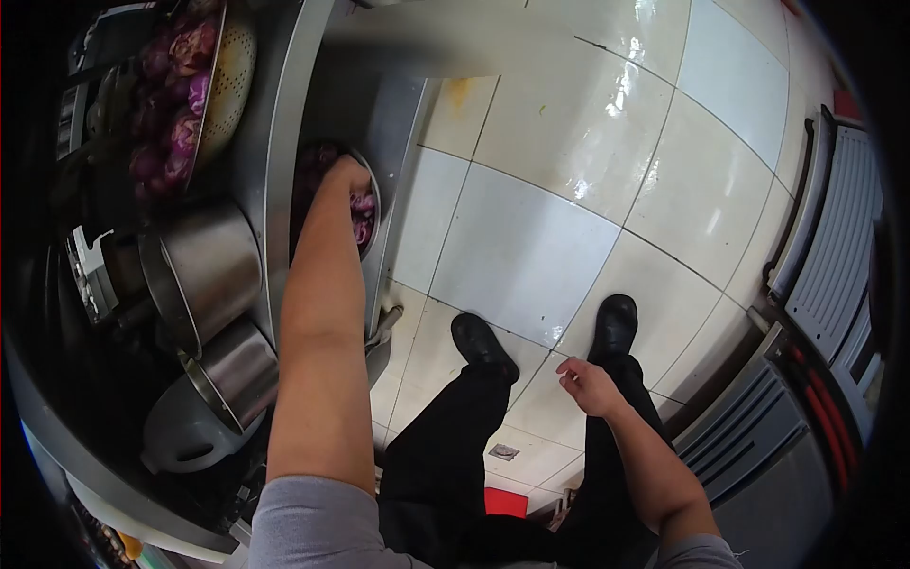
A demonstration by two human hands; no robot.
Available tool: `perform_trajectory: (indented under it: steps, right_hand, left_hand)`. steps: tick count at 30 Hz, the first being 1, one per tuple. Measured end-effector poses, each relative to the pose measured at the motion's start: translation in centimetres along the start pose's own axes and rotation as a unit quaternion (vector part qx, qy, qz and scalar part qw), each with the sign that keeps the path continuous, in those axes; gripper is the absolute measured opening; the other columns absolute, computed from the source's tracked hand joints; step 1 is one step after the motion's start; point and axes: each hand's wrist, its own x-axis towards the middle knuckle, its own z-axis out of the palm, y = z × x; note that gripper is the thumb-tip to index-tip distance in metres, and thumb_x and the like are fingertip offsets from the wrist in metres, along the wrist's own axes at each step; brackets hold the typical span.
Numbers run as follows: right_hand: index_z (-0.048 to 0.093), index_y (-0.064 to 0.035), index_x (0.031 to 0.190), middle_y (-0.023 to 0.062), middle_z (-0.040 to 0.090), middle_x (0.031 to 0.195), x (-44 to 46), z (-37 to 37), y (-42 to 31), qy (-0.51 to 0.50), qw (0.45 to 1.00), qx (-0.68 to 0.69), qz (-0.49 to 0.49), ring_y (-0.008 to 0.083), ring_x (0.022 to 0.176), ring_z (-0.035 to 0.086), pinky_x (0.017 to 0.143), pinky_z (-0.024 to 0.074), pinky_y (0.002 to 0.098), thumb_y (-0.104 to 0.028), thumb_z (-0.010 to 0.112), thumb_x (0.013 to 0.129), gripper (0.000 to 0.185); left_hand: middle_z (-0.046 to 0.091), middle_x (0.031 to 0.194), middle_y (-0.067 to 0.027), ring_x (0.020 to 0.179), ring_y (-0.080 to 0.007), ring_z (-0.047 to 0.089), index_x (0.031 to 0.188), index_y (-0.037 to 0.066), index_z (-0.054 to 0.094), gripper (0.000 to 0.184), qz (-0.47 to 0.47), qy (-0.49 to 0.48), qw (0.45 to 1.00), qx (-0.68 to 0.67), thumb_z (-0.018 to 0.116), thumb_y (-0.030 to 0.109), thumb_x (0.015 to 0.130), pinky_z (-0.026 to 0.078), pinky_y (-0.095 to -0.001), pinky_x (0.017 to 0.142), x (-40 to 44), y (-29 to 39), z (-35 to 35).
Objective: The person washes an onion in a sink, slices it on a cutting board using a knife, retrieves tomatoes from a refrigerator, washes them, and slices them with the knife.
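Purple onions (362, 229) are in the round bowl (376, 203). Your left hand (351, 174) is in that bowl; can't tell finger opening or grip. Your right hand (587, 387), well apart from it: half-curled, empty. Left of bowl: onion-filled colander (234, 78). Right: glossy tiled floor (519, 242).

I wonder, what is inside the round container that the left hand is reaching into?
Red onions show in the round container, beside the left hand. The hand and forearm cover part of it; what lies beneath them or under the top layer cannot be seen.
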Motion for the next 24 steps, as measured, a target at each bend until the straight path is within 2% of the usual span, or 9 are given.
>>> perform_trajectory:
  steps: [4, 7, 12, 16, 17, 18, 19, 22, 24]
  right_hand:
    - [0.06, -0.0063, 0.109, 0.014, 0.066, 0.09, 0.2, -0.6, -0.4, 0.017, 1.0, 0.01, -0.013, 0.0317, 0.083, 0.066, 0.076, 0.0514, 0.0408, -0.019, 0.062, 0.094, 0.02]
    - [0.061, -0.0064, 0.11, 0.0141, 0.067, 0.092, 0.2, -1.1, -0.5, 0.018, 1.0, 0.012, -0.022, 0.0318, 0.083, 0.066, 0.076, 0.0516, 0.0407, -0.019, 0.061, 0.094, 0.021]
    - [0.061, -0.0068, 0.112, 0.014, 0.067, 0.094, 0.2, -1.8, -0.7, 0.024, 0.999, 0.005, -0.026, 0.0316, 0.082, 0.066, 0.077, 0.0518, 0.0403, -0.02, 0.06, 0.095, 0.022]
    - [0.061, -0.0067, 0.112, 0.0137, 0.067, 0.092, 0.0, -1.4, 0.7, 0.011, 0.999, -0.003, -0.042, 0.0311, 0.082, 0.067, 0.077, 0.052, 0.0403, -0.021, 0.06, 0.095, 0.022]
    - [0.061, -0.0068, 0.113, 0.0136, 0.067, 0.091, -0.2, -1.1, 1.1, 0.011, 0.999, -0.005, -0.03, 0.031, 0.082, 0.067, 0.077, 0.052, 0.0404, -0.021, 0.061, 0.095, 0.023]
    - [0.061, -0.0068, 0.113, 0.0136, 0.067, 0.091, -0.7, -1.0, 1.3, 0.01, 0.999, -0.013, -0.035, 0.031, 0.082, 0.067, 0.077, 0.052, 0.0404, -0.021, 0.061, 0.095, 0.023]
    - [0.061, -0.0071, 0.113, 0.0129, 0.067, 0.089, -1.4, -0.8, 1.3, 0.039, 0.998, -0.028, -0.035, 0.0296, 0.082, 0.067, 0.076, 0.0522, 0.0395, -0.02, 0.061, 0.094, 0.023]
    - [0.061, -0.0074, 0.115, 0.0109, 0.067, 0.085, -4.6, -0.8, -0.6, 0.078, 0.996, -0.009, -0.035, 0.026, 0.079, 0.067, 0.074, 0.0521, 0.0375, -0.017, 0.061, 0.094, 0.023]
    - [0.061, -0.0063, 0.116, 0.008, 0.065, 0.079, -7.7, -1.3, -2.8, 0.081, 0.995, 0.05, -0.029, 0.0198, 0.074, 0.064, 0.071, 0.051, 0.0342, -0.014, 0.061, 0.094, 0.023]
  left_hand:
    - [0.072, 0.099, -0.0226, 0.092, -0.0307, 0.07, 0.103, -0.009, 0.07, 0.046, -0.012, -0.027, 0.997, -0.074, 0.08, 0.015, 0.066, 0.055, -0.0403, 0.08, -1.1, 0.4, -0.4]
    - [0.07, 0.115, -0.0222, 0.106, -0.0337, 0.069, 0.11, -0.003, 0.071, 0.056, -0.058, 0.039, 0.996, -0.06, 0.088, 0.022, 0.063, 0.054, -0.0419, 0.093, -2.6, 0.4, -0.4]
    - [0.064, 0.127, -0.0223, 0.118, -0.0364, 0.062, 0.135, 0.005, 0.054, 0.08, -0.05, 0.271, 0.941, -0.195, 0.086, 0.028, 0.066, 0.048, -0.044, 0.101, -6.0, -2.0, 3.3]
    - [0.063, 0.124, -0.0194, 0.114, -0.0321, 0.061, 0.134, 0.005, 0.053, 0.071, -0.074, 0.407, 0.851, -0.323, 0.083, 0.029, 0.074, 0.047, -0.0373, 0.101, -14.5, -0.7, 7.9]
    - [0.064, 0.121, -0.0121, 0.112, -0.0242, 0.062, 0.135, 0.009, 0.052, 0.068, 0.005, 0.376, 0.812, -0.446, 0.083, 0.021, 0.076, 0.051, -0.0356, 0.093, -17.0, -0.4, 9.1]
    - [0.063, 0.118, -0.0055, 0.111, -0.0182, 0.06, 0.137, 0.014, 0.05, 0.065, 0.076, 0.296, 0.667, -0.679, 0.079, 0.006, 0.079, 0.053, -0.033, 0.085, -18.2, 0.0, 11.3]
    - [0.061, 0.12, -0.0028, 0.111, -0.0157, 0.06, 0.136, 0.017, 0.05, 0.065, 0.114, 0.295, 0.631, -0.709, 0.074, -0.006, 0.08, 0.055, -0.0305, 0.081, -21.4, 1.4, 12.0]
    - [0.059, 0.126, -0.0082, 0.116, -0.0249, 0.06, 0.14, 0.014, 0.044, 0.069, 0.178, 0.169, 0.472, -0.847, 0.066, -0.015, 0.081, 0.057, -0.0387, 0.09, -31.2, 5.4, 11.8]
    - [0.058, 0.129, -0.0093, 0.116, -0.0276, 0.061, 0.14, 0.016, 0.043, 0.069, 0.174, 0.151, 0.447, -0.864, 0.065, -0.014, 0.082, 0.058, -0.0396, 0.087, -37.3, 7.4, 11.1]
